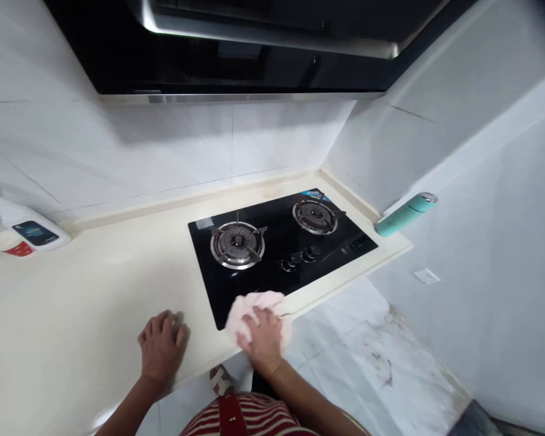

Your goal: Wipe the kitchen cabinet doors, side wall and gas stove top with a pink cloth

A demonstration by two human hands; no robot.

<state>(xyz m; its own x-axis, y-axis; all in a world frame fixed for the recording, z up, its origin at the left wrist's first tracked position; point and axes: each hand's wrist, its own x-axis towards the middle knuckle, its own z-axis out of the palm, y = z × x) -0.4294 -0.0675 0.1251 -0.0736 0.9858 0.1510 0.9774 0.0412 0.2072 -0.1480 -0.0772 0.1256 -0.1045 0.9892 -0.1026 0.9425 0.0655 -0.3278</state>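
Note:
Under my right hand is a pale pink cloth, pressed on the front edge of the black glass gas hob and the counter beside it. My fingers are bent over the cloth, and part of it hangs past the counter's edge. To the left, my left hand rests on the cream countertop, fingers lightly bent, thumb apart, holding nothing. On the hob sit a left burner and a right burner, with dark control knobs between them and nearer the front.
A teal flask stands at the counter's right end. At the far left are a white spray bottle and a red and white paper cup. The black range hood overhangs the hob. A wall socket is at right.

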